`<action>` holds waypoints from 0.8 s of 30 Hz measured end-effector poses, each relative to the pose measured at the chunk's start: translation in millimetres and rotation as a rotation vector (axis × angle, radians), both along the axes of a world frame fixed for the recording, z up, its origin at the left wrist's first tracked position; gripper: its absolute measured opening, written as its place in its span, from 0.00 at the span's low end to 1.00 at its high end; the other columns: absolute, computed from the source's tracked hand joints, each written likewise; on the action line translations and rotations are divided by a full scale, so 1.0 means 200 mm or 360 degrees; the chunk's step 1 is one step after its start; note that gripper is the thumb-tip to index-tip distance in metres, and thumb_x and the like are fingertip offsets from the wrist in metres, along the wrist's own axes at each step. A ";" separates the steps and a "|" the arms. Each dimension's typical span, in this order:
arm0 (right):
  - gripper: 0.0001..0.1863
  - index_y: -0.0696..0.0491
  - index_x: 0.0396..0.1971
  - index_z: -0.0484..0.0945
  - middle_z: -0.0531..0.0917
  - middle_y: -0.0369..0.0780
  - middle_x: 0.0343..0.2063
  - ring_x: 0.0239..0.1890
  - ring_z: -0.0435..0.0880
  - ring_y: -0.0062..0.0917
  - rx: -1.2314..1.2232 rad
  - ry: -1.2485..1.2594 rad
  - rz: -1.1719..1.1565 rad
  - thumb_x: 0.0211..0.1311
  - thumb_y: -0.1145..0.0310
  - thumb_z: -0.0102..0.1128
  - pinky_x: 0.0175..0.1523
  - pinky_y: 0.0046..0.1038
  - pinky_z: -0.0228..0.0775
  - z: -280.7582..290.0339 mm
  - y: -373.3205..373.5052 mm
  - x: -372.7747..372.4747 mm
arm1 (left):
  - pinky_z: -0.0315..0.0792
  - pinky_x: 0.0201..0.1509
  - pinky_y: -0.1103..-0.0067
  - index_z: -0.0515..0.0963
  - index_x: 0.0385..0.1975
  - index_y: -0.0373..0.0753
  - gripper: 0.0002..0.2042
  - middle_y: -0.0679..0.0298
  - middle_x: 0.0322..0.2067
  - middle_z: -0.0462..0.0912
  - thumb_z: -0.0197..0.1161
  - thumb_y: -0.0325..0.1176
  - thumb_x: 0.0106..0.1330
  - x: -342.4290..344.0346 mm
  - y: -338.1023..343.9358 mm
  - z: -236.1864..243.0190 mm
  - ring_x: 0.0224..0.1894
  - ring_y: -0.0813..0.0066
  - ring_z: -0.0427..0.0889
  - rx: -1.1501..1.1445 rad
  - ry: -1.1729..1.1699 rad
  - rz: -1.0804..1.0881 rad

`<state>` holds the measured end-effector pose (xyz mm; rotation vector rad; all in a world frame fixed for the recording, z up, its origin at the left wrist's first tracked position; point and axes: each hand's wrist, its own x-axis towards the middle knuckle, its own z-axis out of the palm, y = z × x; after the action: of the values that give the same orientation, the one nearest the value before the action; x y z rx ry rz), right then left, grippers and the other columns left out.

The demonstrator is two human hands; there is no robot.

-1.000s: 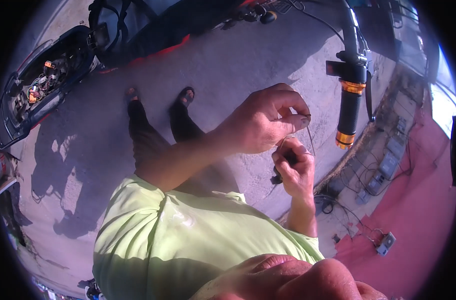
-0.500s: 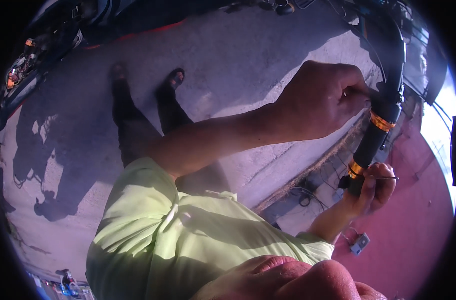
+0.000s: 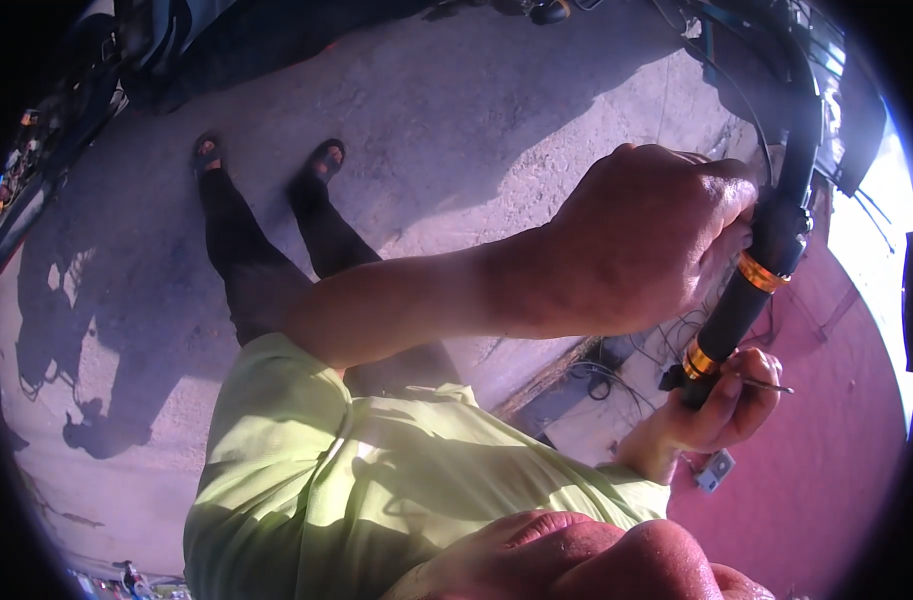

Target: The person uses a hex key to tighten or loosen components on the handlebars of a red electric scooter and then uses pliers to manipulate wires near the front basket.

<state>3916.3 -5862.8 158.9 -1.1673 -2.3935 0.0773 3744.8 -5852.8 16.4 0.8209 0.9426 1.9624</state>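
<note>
A black handlebar grip (image 3: 732, 316) with a gold ring near each end slants across the right side, on a dark curved handlebar (image 3: 800, 130). My left hand (image 3: 667, 235) is closed at the grip's far end, beside the upper gold ring. Its fingers are curled, and what they hold is hidden behind them. My right hand (image 3: 727, 405) is closed at the grip's near end by the lower gold ring. Pinched in its fingers is a thin metal rod (image 3: 769, 386), one end sticking out to the right.
Concrete ground (image 3: 447, 130) lies below, partly in shadow, with my legs and sandals (image 3: 327, 158) on it. A pink-red surface (image 3: 827, 430) is at the right. Loose dark cables (image 3: 617, 375) and a small grey box (image 3: 715, 470) lie near my right arm.
The view has shifted a little. My left hand has turned and sits lower, still at the grip's far end. The grip's near end and my right hand appear slightly lower and further left.
</note>
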 end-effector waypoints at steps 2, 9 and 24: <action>0.09 0.58 0.36 0.72 0.74 0.38 0.29 0.36 0.69 0.27 0.0008 -0.0024 0.0004 0.60 0.69 0.51 0.46 0.32 0.61 0.01 0.00 0.02 | 0.78 0.38 0.60 0.80 0.34 0.38 0.05 0.51 0.28 0.84 0.65 0.31 0.64 0.00 0.01 0.01 0.32 0.49 0.85 0.0007 0.0024 -0.0037; 0.10 0.58 0.37 0.74 0.76 0.37 0.28 0.37 0.69 0.26 -0.0061 -0.0024 0.0016 0.62 0.68 0.51 0.46 0.32 0.62 0.01 0.02 0.01 | 0.79 0.36 0.63 0.79 0.32 0.36 0.05 0.51 0.27 0.85 0.66 0.29 0.62 -0.05 0.01 0.00 0.31 0.52 0.87 -0.0093 -0.0221 -0.0188; 0.13 0.54 0.42 0.74 0.76 0.35 0.29 0.40 0.70 0.27 -0.0169 -0.0166 -0.0014 0.65 0.62 0.54 0.49 0.35 0.62 0.02 -0.01 -0.02 | 0.77 0.31 0.78 0.78 0.34 0.36 0.07 0.60 0.27 0.84 0.70 0.22 0.59 -0.04 -0.01 0.01 0.27 0.68 0.87 -0.0120 -0.0077 0.0072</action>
<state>3911.4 -5865.6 162.5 -1.2584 -2.5019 0.1456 3737.7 -5855.6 18.8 0.7121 1.0085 1.9640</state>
